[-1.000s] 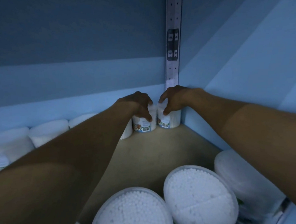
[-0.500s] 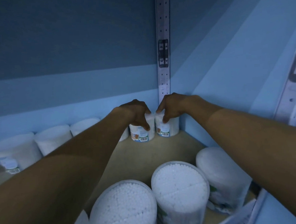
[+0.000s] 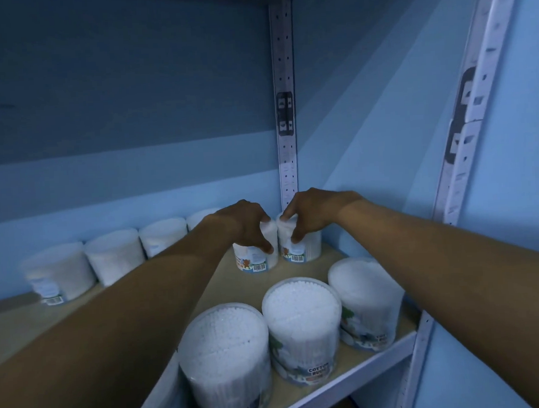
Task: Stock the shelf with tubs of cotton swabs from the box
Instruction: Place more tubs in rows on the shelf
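Two clear tubs of cotton swabs stand side by side in the back right corner of the shelf (image 3: 333,389). My left hand (image 3: 245,224) grips the left tub (image 3: 256,260) from above, fingers curled over its lid. My right hand (image 3: 306,212) grips the right tub (image 3: 304,249) the same way. Both tubs rest upright on the wooden shelf board and touch each other. Their labels with barcodes face me.
A row of several more tubs (image 3: 114,260) lines the back wall to the left. Three tubs (image 3: 302,324) stand at the shelf's front edge. Perforated metal uprights (image 3: 286,139) rise at the back corner and at the right front. The blue side wall is close on the right.
The camera has pulled back and up, so more of the shelf front shows. Both hands stay on the two corner tubs, which have not visibly moved.
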A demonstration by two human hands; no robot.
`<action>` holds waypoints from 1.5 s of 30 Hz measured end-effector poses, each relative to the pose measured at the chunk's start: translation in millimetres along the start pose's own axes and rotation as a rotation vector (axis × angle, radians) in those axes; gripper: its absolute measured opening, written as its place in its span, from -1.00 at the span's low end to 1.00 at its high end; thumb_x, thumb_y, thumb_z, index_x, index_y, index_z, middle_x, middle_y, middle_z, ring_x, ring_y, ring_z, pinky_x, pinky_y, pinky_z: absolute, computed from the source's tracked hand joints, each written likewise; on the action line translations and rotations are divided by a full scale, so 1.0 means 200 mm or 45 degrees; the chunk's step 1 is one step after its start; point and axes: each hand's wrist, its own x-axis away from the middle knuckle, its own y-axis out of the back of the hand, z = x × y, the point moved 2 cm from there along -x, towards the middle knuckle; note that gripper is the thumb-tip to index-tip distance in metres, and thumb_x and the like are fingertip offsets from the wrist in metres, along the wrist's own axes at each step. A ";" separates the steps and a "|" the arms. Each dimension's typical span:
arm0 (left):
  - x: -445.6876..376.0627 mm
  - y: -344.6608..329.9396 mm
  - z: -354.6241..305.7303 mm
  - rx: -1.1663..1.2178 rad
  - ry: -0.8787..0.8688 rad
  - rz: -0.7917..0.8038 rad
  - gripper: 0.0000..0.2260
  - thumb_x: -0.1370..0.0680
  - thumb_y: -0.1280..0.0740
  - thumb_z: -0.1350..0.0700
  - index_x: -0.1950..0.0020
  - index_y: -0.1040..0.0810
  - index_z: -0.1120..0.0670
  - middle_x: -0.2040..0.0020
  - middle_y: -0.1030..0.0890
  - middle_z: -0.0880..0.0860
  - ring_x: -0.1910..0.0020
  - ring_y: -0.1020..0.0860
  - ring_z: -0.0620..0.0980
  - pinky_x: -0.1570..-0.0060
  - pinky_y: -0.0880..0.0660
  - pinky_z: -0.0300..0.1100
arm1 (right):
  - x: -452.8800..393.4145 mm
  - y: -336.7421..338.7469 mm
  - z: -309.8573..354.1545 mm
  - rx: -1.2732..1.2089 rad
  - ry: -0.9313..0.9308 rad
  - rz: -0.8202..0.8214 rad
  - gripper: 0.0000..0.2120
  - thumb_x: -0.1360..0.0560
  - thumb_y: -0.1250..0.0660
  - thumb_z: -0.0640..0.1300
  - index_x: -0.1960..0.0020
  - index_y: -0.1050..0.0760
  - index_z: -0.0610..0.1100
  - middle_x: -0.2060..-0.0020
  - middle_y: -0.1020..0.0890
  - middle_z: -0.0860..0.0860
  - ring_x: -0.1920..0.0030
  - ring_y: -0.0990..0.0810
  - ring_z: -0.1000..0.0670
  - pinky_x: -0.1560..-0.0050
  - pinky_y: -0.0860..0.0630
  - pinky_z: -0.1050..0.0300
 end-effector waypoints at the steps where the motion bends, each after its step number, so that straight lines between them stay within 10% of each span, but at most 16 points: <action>1: 0.00 0.01 0.00 0.002 0.005 0.026 -0.26 -0.40 -0.47 -0.24 -0.50 -0.37 -0.01 -0.43 -0.43 0.03 -0.37 -0.42 0.06 -0.31 -0.41 -0.06 | 0.01 0.00 0.00 -0.012 -0.007 0.001 -0.34 -0.45 -0.50 0.15 -0.50 -0.41 0.04 -0.48 -0.42 0.02 -0.43 -0.41 -0.07 -0.32 -0.38 0.12; 15: 0.02 0.04 0.00 0.068 0.073 0.104 -0.40 -0.50 -0.37 -0.18 -0.51 -0.35 -0.04 -0.47 -0.40 0.01 -0.39 -0.41 0.06 -0.34 -0.39 -0.08 | -0.04 -0.03 0.01 -0.150 -0.070 -0.202 -0.67 -0.33 -0.60 0.04 -0.02 -0.64 -0.05 -0.12 -0.67 -0.04 -0.07 -0.60 -0.05 -0.09 -0.57 0.09; 22: 0.04 0.05 -0.03 0.136 0.156 0.085 -0.39 -0.47 -0.40 -0.23 -0.42 -0.41 0.06 -0.32 -0.51 0.09 0.04 -0.52 0.02 0.25 -0.46 -0.25 | 0.00 0.02 0.00 -0.196 -0.038 -0.097 -0.69 -0.33 -0.60 -0.13 -0.06 -0.71 -0.01 -0.10 -0.70 0.04 -0.13 -0.62 -0.02 -0.21 -0.56 0.04; 31: 0.02 0.10 0.03 0.192 0.187 0.224 -0.22 -0.43 -0.45 -0.22 -0.54 -0.25 0.03 -0.50 -0.30 0.04 -0.39 -0.40 0.12 -0.23 -0.52 -0.01 | 0.00 0.09 0.03 -0.073 -0.122 -0.141 -0.45 -0.36 -0.55 0.21 -0.22 -0.57 -0.05 -0.23 -0.56 -0.01 -0.13 -0.53 -0.06 0.38 -0.36 0.19; 45: 0.01 0.06 0.02 0.320 0.259 0.209 -0.29 -0.31 -0.52 -0.29 -0.27 -0.52 0.14 -0.19 -0.55 0.09 -0.02 -0.59 0.12 0.17 -0.67 -0.08 | -0.01 0.04 -0.02 -0.027 0.022 -0.010 -0.87 -0.37 -0.53 0.00 0.13 -0.63 0.03 0.05 -0.65 0.10 -0.06 -0.61 -0.01 -0.08 -0.62 0.02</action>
